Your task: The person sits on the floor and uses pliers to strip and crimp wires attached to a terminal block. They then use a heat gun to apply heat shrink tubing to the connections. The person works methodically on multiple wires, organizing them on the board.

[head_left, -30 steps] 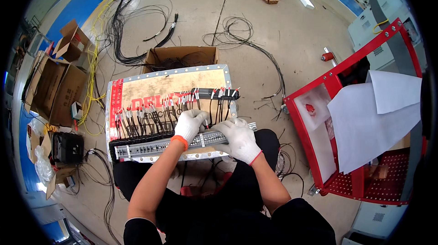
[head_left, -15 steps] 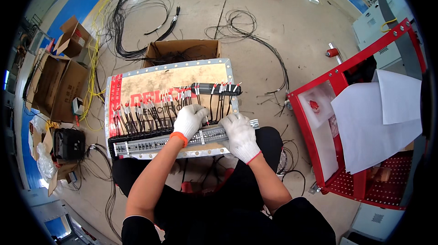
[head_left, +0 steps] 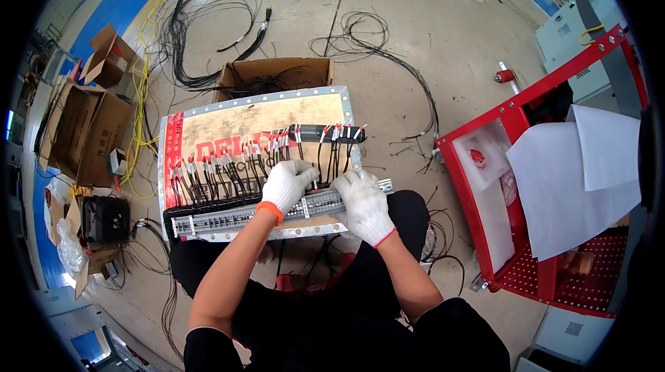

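A flat board (head_left: 260, 110) with a metal edge lies across my thighs. Along its near side runs a grey terminal strip on a metal rail (head_left: 228, 221), with a black wire bundle (head_left: 201, 207) beside it. Short black wires (head_left: 235, 181) with red and white end sleeves fan out from the bundle. My left hand (head_left: 285, 186), in a white glove with an orange cuff, is closed in a pinch on a thin black wire by the strip. My right hand (head_left: 361, 204), also gloved, is closed over the strip's right part; its fingertips are partly hidden.
Beyond the board stands an open cardboard box (head_left: 294, 71) with dark wires inside. Loose black cables (head_left: 409, 74) lie on the floor. At right is a red metal cart (head_left: 478, 202) with white sheets (head_left: 568, 192). Cardboard boxes (head_left: 86, 136) and a black case (head_left: 104, 218) are at left.
The board and view have shifted very slightly. Both hands keep nearly the same places and grips, with only small finger movement.
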The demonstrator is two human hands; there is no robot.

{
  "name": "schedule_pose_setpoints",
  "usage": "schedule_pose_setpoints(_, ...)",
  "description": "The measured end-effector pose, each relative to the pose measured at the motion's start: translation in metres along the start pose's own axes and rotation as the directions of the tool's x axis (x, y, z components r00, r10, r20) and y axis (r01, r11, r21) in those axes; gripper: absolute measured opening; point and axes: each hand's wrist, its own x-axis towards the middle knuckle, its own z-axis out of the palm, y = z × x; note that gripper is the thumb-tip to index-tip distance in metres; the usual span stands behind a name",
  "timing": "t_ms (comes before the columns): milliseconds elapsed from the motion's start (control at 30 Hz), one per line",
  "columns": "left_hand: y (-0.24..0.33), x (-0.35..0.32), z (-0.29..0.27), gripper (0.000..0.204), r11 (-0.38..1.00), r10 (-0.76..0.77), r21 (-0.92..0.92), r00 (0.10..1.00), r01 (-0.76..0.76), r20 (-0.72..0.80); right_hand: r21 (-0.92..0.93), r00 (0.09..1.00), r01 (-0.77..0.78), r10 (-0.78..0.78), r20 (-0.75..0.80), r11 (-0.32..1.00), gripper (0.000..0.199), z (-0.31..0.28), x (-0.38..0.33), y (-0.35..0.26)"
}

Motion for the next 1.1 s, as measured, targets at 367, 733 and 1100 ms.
schedule_pose_setpoints(367, 0.007, -0.010, -0.005, 0.035, 0.935, 0.233, 0.287, 0.971, -0.206, -0.061, -0.039, 1.000, -0.013, 0.013, 0.003, 0.999, 0.048, 0.005, -0.001, 0.003)
schedule_pose_setpoints(733, 0.009, -0.011, -0.003, 0.033, 0.975, 0.168, 0.165, 0.980, -0.150, -0.103, -0.292, 0.963, -0.026, 0.102, 0.248, 0.956, 0.028, -0.035, 0.157, 0.020)
schedule_pose_setpoints(1100, 0.007, -0.011, -0.002, 0.032, 0.984, 0.121, 0.144, 0.987, -0.104, -0.110, 0.046, 0.780, -0.027, -0.008, 0.626, 0.999, 0.077, -0.046, 0.153, 0.101)
